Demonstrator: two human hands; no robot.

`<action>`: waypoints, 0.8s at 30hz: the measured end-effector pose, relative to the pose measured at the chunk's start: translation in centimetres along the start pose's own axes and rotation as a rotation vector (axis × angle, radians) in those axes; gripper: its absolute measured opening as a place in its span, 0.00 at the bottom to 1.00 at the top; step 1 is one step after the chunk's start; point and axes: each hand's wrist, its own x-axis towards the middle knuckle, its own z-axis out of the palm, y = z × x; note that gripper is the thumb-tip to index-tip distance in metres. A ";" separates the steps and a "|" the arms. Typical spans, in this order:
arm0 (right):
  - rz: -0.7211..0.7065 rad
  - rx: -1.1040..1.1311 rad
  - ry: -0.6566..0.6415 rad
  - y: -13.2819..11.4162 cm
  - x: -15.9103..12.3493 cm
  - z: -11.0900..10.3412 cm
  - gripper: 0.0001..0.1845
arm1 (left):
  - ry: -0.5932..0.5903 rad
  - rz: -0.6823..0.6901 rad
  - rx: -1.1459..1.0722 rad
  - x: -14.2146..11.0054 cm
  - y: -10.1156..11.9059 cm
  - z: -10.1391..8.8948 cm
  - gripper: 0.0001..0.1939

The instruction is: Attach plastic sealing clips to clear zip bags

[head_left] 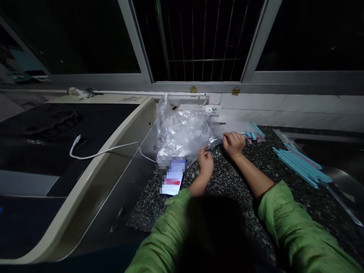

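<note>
My left hand [206,161] and my right hand [233,144] rest on a dark speckled stone counter [227,182]. Both have their fingers curled and pinch the edge of a thin clear plastic sleeve [216,142] that runs between them. A crumpled heap of clear plastic bags [182,132] lies just left of the hands. A few small blue and pink strips [252,133] lie beyond my right hand. Both arms wear green sleeves.
A phone [172,177] lies on the counter by my left wrist. A pile of long blue and pink strips [301,163] is at right, near a steel sink [338,167]. A white cable [108,150] crosses a cream appliance [93,167] at left. A wall socket [212,110] sits under the window.
</note>
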 end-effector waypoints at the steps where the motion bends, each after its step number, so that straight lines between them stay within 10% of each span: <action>1: 0.024 0.010 0.009 0.6 -0.4 -0.8 0.13 | -0.122 0.091 -0.001 -1.3 0.4 -0.3 0.13; 6: 0.099 0.029 0.031 3.6 -3.1 -4.8 0.13 | -0.663 0.686 0.108 -8.3 1.8 -2.3 0.12; 9: 0.066 0.031 0.020 5.1 -5.2 -6.9 0.13 | -0.655 0.846 0.169 -9.7 2.3 -3.5 0.13; 17: 0.109 0.163 -0.001 7.4 -8.9 -10.5 0.11 | -0.019 0.308 0.314 -4.0 2.3 -5.8 0.15; 24: 0.179 0.270 -0.045 7.0 -9.1 -10.2 0.10 | -0.192 0.006 0.180 -2.1 0.7 -5.0 0.13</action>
